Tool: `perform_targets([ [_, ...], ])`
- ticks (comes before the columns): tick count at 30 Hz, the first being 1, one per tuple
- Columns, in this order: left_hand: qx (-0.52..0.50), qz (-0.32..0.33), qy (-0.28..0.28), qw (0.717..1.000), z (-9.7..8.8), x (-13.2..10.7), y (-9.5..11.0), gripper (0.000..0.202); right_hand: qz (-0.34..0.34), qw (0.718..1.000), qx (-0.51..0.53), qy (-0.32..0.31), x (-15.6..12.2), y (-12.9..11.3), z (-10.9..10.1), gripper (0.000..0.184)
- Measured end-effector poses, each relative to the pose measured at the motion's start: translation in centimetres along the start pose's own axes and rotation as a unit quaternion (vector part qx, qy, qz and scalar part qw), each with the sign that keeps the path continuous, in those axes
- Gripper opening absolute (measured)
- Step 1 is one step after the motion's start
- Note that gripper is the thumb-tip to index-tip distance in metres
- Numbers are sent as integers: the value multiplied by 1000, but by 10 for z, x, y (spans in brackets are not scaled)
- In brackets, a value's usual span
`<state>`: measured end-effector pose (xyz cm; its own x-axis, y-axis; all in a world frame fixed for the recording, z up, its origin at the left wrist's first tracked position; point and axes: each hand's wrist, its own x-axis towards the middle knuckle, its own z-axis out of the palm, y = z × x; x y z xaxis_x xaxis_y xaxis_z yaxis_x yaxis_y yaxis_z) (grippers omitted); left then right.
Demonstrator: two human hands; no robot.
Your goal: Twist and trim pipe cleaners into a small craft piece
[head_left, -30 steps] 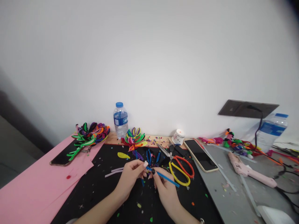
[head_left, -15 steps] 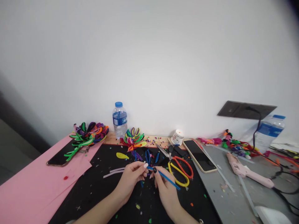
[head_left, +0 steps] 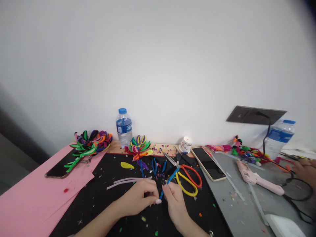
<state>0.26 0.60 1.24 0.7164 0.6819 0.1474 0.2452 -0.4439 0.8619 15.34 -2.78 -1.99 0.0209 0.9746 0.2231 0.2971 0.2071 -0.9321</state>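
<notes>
A blue pipe cleaner [head_left: 172, 176] slants between my hands over the black mat. My right hand [head_left: 176, 204] pinches it between thumb and fingers, its upper end sticking out toward the scissors [head_left: 189, 179]. At its lower end my left hand [head_left: 140, 197] is closed, thumb and fingertips gripping the tip. Just beyond my hands lie blue loops [head_left: 154, 166], a purple loop [head_left: 142, 165] and a yellow loop [head_left: 127, 165]. Two pale lilac pipe cleaners [head_left: 120, 182] rest left of my left hand. The scissors, with red and yellow handles, lie spread beyond my right hand.
At the back stand a water bottle [head_left: 124, 128], a colourful pipe-cleaner bundle [head_left: 138, 146] and a paper cup [head_left: 185, 144]. A phone [head_left: 209, 164] and a pink glue gun [head_left: 259, 179] lie to the right. Another person's hand [head_left: 306, 171] is at the right edge.
The blue pipe cleaner has swung from sloping down rightward to sloping up rightward. My left hand has moved down to its lower end. Another person's hand has come into view at right.
</notes>
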Motion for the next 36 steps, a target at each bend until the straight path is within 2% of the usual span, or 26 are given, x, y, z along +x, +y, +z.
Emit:
perform_targets([
  [4,-1,7,-40,999,1,-1,-1,19,-7,999,3,-44,-2,0,3,42],
  [7,-9,-7,-24,1000,3,0,-4,19,-8,999,5,-31,0,2,1,42],
  [10,-65,-46,55,995,5,2,-9,19,4,1000,12,27,4,5,-4,40],
  [12,-126,-73,122,982,4,5,-13,21,17,998,23,53,7,6,-8,38],
  [14,-178,-99,182,962,3,7,-15,22,24,997,38,54,8,6,-10,34],
  [16,-217,-120,214,945,3,7,-17,23,22,998,51,40,8,4,-10,29],
  [21,-267,-143,212,929,6,6,-16,26,10,999,49,14,6,-4,-6,26],
  [25,-272,-137,209,929,9,6,-14,23,-5,1000,18,0,5,-6,-4,26],
  [30,-271,-121,213,931,9,7,-11,24,-20,1000,7,-4,5,-6,-4,26],
  [36,-321,-151,186,916,12,7,-10,25,-24,1000,7,7,4,-5,-5,26],
])
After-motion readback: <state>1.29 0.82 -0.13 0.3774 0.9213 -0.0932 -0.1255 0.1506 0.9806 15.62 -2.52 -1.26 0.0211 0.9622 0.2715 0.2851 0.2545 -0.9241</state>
